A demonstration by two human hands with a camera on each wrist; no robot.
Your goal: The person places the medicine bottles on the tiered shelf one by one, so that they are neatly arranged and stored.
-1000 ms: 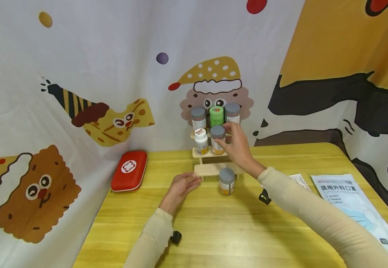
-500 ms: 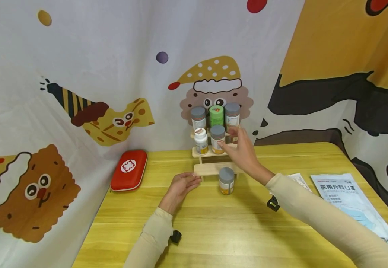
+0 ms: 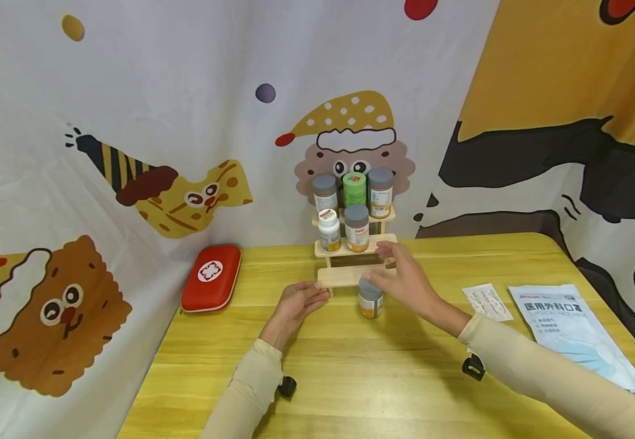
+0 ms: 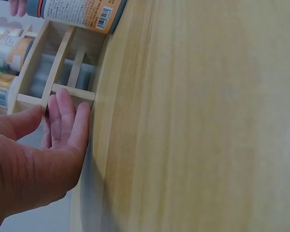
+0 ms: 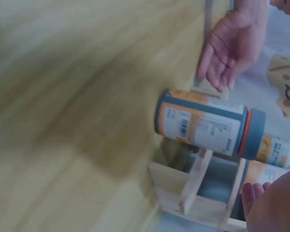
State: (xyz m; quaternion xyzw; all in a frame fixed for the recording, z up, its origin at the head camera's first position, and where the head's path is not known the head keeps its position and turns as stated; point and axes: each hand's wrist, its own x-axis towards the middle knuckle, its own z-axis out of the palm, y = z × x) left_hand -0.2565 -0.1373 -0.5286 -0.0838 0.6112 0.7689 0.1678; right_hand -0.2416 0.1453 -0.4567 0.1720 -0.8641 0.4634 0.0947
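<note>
A tiered wooden display rack (image 3: 344,276) stands at the back of the table. My left hand (image 3: 297,303) holds the left end of its lowest step, thumb above and straight fingers below, as the left wrist view shows (image 4: 48,140). A grey-lidded supplement bottle (image 3: 370,303) stands on the table before that step. My right hand (image 3: 407,280) is spread beside it, the thumb overlapping its lid in the head view. On the middle step are a small white bottle (image 3: 329,231) and another grey-lidded bottle (image 3: 357,228). The top step bears a green-lidded container (image 3: 354,190) between two grey-lidded bottles.
A red first-aid case (image 3: 211,279) lies at the table's left edge. To the right are a small printed packet (image 3: 488,302) and a face mask package (image 3: 575,335). A cartoon-printed cloth (image 3: 186,122) hangs behind the table.
My right hand has left the grey-lidded bottle on the middle step and moved down towards the one on the table. The left hand has stayed at the rack.
</note>
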